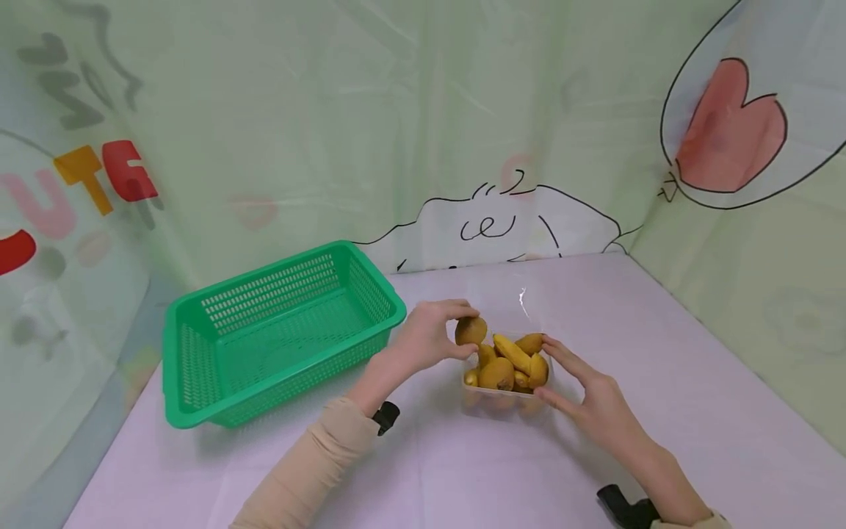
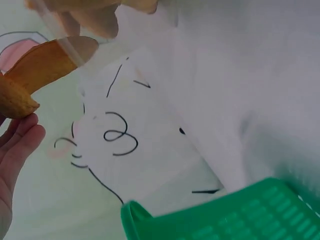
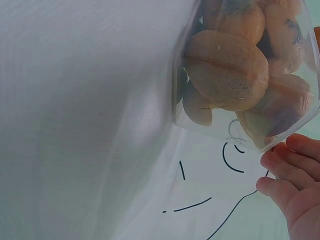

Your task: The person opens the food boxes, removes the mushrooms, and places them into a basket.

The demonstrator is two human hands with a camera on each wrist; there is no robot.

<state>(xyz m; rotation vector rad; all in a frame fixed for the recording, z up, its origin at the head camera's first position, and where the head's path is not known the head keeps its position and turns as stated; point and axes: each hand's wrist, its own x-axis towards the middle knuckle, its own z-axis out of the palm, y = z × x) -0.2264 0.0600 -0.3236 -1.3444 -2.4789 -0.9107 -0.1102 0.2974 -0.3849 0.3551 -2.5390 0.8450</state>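
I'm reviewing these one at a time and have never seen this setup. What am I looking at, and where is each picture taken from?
There's no machine here: a person works with bare hands. The wide picture comes from a camera on the head, looking forward and down. The others come from cameras on the left and right wrists, so they look rotated. On the table stand a green basket, to the person's left, and a clear box holding a banana and brown fruits. The left hand pinches another brown fruit close to the box; the right hand touches the box's edge.
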